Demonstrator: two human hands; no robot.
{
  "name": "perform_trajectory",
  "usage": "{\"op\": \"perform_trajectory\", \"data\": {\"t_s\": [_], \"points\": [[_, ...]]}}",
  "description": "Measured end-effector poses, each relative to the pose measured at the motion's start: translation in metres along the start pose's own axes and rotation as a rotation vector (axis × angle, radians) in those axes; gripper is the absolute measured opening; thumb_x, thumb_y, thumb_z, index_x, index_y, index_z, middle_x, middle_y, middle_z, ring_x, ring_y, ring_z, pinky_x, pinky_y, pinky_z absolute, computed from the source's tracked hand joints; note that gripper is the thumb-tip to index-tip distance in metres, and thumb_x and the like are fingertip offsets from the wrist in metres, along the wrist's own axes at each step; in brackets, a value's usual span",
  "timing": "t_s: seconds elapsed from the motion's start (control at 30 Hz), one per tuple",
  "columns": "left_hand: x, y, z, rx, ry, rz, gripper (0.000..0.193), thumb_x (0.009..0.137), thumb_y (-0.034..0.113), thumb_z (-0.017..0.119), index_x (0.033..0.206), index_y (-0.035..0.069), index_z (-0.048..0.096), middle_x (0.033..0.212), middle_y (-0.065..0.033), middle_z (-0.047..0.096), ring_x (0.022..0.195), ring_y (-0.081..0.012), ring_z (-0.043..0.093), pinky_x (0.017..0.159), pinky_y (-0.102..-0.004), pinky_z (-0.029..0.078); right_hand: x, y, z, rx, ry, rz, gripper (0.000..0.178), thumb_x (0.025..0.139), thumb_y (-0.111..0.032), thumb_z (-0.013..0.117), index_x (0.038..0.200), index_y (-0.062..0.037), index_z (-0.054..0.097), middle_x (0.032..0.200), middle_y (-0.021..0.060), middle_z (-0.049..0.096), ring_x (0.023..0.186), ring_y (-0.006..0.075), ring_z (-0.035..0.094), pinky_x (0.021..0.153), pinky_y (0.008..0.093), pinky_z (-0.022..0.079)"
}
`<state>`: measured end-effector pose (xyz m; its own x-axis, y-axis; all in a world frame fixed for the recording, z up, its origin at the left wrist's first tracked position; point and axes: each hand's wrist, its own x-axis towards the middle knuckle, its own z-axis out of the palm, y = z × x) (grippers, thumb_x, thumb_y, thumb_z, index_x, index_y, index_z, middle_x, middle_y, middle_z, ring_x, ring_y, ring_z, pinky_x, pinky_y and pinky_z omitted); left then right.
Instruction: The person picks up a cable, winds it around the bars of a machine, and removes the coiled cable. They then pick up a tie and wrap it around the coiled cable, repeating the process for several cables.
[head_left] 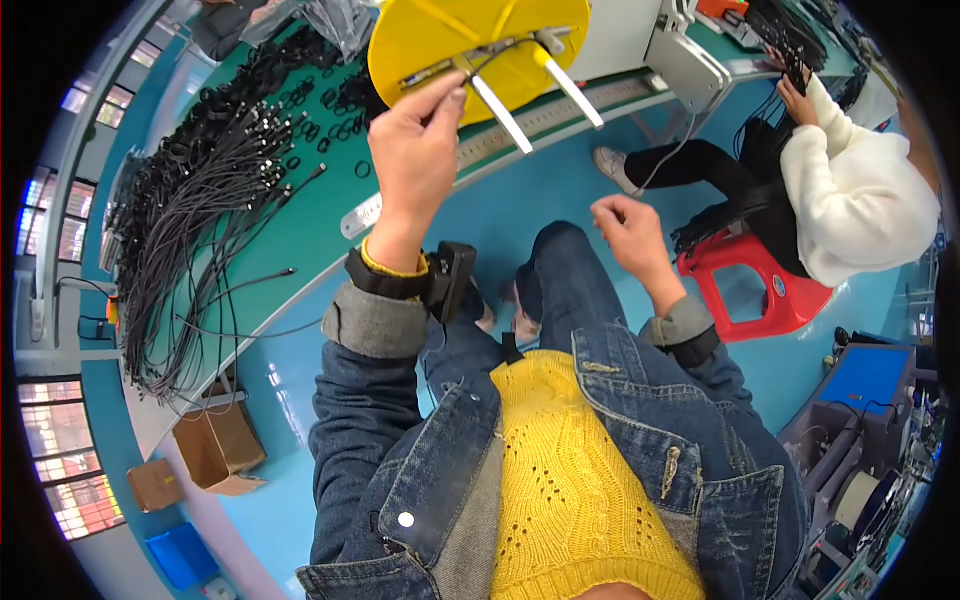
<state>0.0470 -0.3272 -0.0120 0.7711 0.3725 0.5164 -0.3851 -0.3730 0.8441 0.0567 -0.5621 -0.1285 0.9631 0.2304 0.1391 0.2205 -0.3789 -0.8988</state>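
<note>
My left hand [415, 145] is raised to a yellow disc [425, 40] at the top, its thumb and forefinger pinched on a thin black cable [490, 60]. That cable runs across the disc's slotted metal face. Two pale metal rods [500, 112] stick out of the disc toward me. My right hand [632, 238] hangs in the air above the floor, apart from the disc, with its fingers curled in and nothing showing in them.
Bundled black cables [215, 185] cover the green table [335, 215] on the left, some hanging over its edge. A co-worker in white [855, 195] sits on a red stool [760, 290] at right, handling black cables. A cardboard box [220, 440] stands below the table.
</note>
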Motion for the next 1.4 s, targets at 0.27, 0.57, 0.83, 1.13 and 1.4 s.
{"op": "perform_trajectory", "data": {"t_s": [0.27,0.57,0.83,1.13,1.4], "points": [[-0.016,0.019,-0.006,0.313,0.02,0.336,0.018,0.08,0.004,0.062,0.098,0.002,0.065,0.064,-0.0081,0.054,0.055,-0.0147,0.05,0.051,-0.0256,0.041,-0.002,-0.005,0.006,0.05,-0.072,0.023,0.019,0.081,-0.016,0.056,0.082,0.0016,0.063,0.065,0.0091,0.062,0.06,0.0143,0.059,0.057,0.0282,0.045],[-0.032,0.024,-0.002,0.326,0.022,0.342,0.02,0.08,0.002,0.062,0.1,0.001,0.064,0.065,-0.0087,0.054,0.053,-0.0154,0.048,0.05,-0.0263,0.04,-0.002,0.002,-0.001,0.056,-0.095,0.043,0.015,0.083,-0.012,0.055,0.086,0.0006,0.062,0.065,0.0019,0.059,0.056,0.0065,0.052,0.05,0.0216,0.042],[-0.042,0.025,0.003,0.288,0.012,0.313,0.022,0.081,0.002,0.061,0.103,0.001,0.063,0.066,-0.0081,0.054,0.053,-0.0144,0.047,0.05,-0.0254,0.039,0.017,-0.012,-0.007,0.113,-0.096,0.035,0.015,0.084,-0.012,0.055,0.087,0.0009,0.062,0.066,0.0014,0.058,0.057,0.0062,0.052,0.051,0.0209,0.042],[-0.024,0.044,0.029,0.52,0.027,0.635,0.026,0.075,0.001,0.064,0.101,0.0,0.062,0.071,-0.0083,0.053,0.057,-0.0211,0.053,0.05,-0.0286,0.043,0.039,-0.108,-0.023,0.262,0.04,-0.37,0.014,0.084,-0.013,0.059,0.088,0.0008,0.061,0.068,0.0011,0.058,0.058,0.0053,0.051,0.052,0.0204,0.042],[-0.019,0.061,0.043,0.798,-0.074,0.702,0.027,0.072,0.008,0.065,0.098,0.0,0.061,0.08,-0.0087,0.052,0.066,-0.0235,0.054,0.054,-0.0314,0.045,0.053,-0.111,-0.025,0.064,-0.122,-0.272,0.019,0.079,-0.013,0.067,0.088,0.0011,0.058,0.07,0.001,0.059,0.058,0.0052,0.046,0.055,0.0206,0.042]]}}
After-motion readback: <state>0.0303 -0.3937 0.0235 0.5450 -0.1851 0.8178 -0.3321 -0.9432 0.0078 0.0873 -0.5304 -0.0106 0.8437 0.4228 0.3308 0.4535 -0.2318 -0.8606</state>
